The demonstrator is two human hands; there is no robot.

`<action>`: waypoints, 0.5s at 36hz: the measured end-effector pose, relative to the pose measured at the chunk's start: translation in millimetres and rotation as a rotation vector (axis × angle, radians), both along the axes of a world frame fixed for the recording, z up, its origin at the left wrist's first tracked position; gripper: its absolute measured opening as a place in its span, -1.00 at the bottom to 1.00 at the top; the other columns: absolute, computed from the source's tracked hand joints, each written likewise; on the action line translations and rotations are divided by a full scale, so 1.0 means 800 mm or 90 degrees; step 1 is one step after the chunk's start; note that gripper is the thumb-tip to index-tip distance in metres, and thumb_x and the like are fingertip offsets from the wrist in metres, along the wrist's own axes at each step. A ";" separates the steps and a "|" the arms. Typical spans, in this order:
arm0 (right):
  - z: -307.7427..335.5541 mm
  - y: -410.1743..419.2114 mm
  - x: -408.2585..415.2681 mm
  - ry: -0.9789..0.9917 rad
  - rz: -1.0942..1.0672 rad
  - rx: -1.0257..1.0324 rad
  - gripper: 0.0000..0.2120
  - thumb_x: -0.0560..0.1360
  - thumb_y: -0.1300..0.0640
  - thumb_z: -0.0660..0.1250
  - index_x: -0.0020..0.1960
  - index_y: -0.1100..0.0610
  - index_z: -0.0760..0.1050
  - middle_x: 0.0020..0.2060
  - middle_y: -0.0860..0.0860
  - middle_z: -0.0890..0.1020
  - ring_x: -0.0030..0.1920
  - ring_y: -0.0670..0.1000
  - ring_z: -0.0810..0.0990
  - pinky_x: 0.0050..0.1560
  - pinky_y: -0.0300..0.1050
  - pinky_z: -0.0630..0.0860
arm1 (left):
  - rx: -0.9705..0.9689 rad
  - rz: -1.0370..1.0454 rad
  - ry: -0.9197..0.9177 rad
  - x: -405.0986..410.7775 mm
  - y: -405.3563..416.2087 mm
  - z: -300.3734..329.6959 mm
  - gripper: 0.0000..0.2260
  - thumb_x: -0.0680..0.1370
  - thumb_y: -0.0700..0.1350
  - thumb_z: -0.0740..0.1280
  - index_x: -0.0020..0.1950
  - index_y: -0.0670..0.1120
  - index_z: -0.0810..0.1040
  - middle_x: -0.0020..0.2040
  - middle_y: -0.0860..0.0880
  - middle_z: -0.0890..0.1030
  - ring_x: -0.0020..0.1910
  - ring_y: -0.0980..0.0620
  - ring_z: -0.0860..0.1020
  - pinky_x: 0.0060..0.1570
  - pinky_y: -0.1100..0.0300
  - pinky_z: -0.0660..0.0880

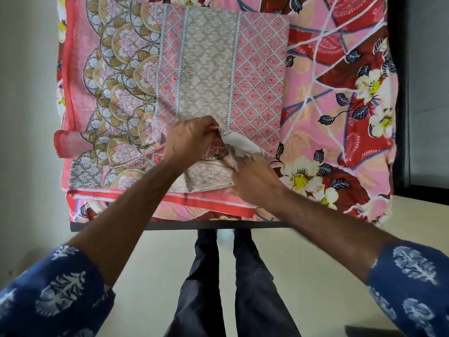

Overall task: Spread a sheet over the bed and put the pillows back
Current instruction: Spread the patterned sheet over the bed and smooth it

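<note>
A folded pink and beige patterned sheet [199, 69] lies on the bed, over a red and pink floral cover [340, 69]. My left hand [189, 139] pinches a lifted fold of the sheet near its front edge. Just to the right and nearer to me, my right hand [255, 181] grips another layer of the same sheet, whose white underside [239, 143] shows between the two hands. No pillows are in view.
The bed's dark frame edge [170, 226] runs across in front of my legs. A pale wall [26, 93] stands close on the left. A dark frame [401, 117] borders the bed on the right, with pale floor [418, 215] beyond.
</note>
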State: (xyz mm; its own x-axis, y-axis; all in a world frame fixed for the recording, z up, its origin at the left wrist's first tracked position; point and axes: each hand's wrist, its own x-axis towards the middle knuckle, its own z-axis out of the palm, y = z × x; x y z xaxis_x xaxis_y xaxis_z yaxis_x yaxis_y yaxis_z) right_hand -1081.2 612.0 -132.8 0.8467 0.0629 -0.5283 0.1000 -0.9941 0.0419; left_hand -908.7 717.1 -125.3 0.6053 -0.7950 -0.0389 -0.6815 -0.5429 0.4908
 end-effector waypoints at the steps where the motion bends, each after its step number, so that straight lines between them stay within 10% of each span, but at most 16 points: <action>1: 0.003 0.007 -0.012 0.030 0.003 -0.004 -0.77 0.59 -0.04 0.30 -0.07 0.02 0.69 -0.14 0.01 0.69 -0.15 0.04 0.61 -0.20 -0.04 0.29 | 0.002 -0.026 0.013 -0.001 0.003 -0.002 -0.82 0.50 -0.08 0.37 0.06 -0.04 0.66 -0.13 0.00 0.73 -0.22 -0.05 0.68 -0.28 0.20 0.46; 7: 0.043 0.053 -0.096 0.232 -0.065 0.004 -0.84 0.61 0.25 0.24 -0.05 0.14 0.59 -0.31 -0.02 0.47 -0.19 0.07 0.54 -0.15 -0.08 0.39 | -0.003 -0.242 -0.021 -0.037 0.019 -0.018 -0.72 0.61 -0.07 0.13 0.12 -0.12 0.60 -0.12 -0.05 0.71 -0.28 0.02 0.65 -0.39 0.12 0.58; 11: 0.048 0.065 -0.158 0.384 -0.144 0.083 -0.79 0.62 0.20 0.22 0.12 0.12 0.62 0.01 0.03 0.68 0.05 0.11 0.66 -0.06 -0.09 0.36 | 0.023 -0.301 -0.048 -0.074 0.033 -0.027 -0.81 0.59 -0.12 0.20 0.02 -0.11 0.60 -0.24 -0.01 0.63 -0.37 0.01 0.56 -0.28 0.13 0.50; 14: 0.042 0.065 -0.178 0.354 -0.217 0.122 -0.75 0.66 0.02 0.18 0.21 0.10 0.54 0.07 0.03 0.65 0.09 0.11 0.65 0.00 -0.06 0.48 | 0.057 -0.333 -0.076 -0.094 0.039 -0.027 -0.62 0.64 0.16 0.14 0.00 -0.09 0.58 -0.19 -0.02 0.61 -0.31 -0.03 0.57 -0.23 0.06 0.53; 18: 0.026 0.049 -0.174 0.197 -0.521 0.239 -0.78 0.63 -0.07 0.21 0.21 -0.01 0.45 0.05 -0.06 0.61 0.09 0.05 0.62 0.02 -0.02 0.54 | 0.047 -0.357 -0.103 -0.121 0.049 -0.038 -0.76 0.63 0.05 0.30 -0.09 -0.10 0.59 -0.19 -0.06 0.61 -0.30 -0.07 0.60 -0.27 0.04 0.51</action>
State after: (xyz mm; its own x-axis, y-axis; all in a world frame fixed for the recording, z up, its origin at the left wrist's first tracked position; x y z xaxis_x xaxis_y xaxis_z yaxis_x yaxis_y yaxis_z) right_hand -1220.5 651.4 -111.7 0.5292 -0.2761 -0.8023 -0.6794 -0.7043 -0.2058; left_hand -1005.2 756.4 -156.1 0.0960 -0.9942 -0.0479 -0.9375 -0.1065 0.3314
